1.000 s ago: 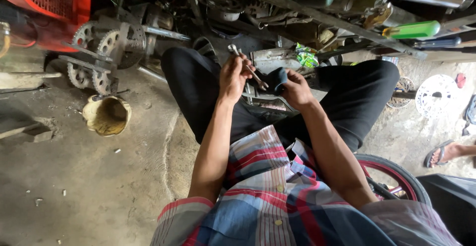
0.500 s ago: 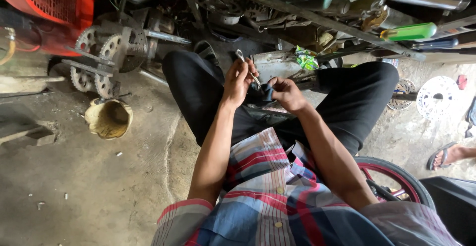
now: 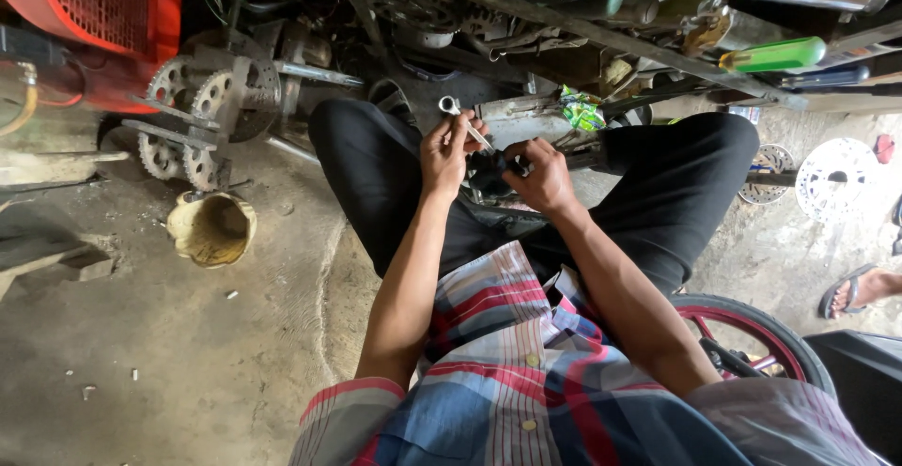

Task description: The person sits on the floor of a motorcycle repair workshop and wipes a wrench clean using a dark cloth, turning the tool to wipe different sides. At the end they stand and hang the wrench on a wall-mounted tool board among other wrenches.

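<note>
- Wrench (image 3: 462,120): slim, shiny metal, ring end up, sticking out above our left hand (image 3: 443,154), which is closed round its shaft.
- Our right hand (image 3: 540,177) grips a small dark part (image 3: 490,167) just beside it, between our knees.

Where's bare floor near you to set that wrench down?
Bare concrete lies left of the left knee, below the yellow pot, down to the frame's bottom edge. Crowded: sprockets and machine parts ahead, where the left hand holds the wrench and the right hand grips a dark part.
</note>
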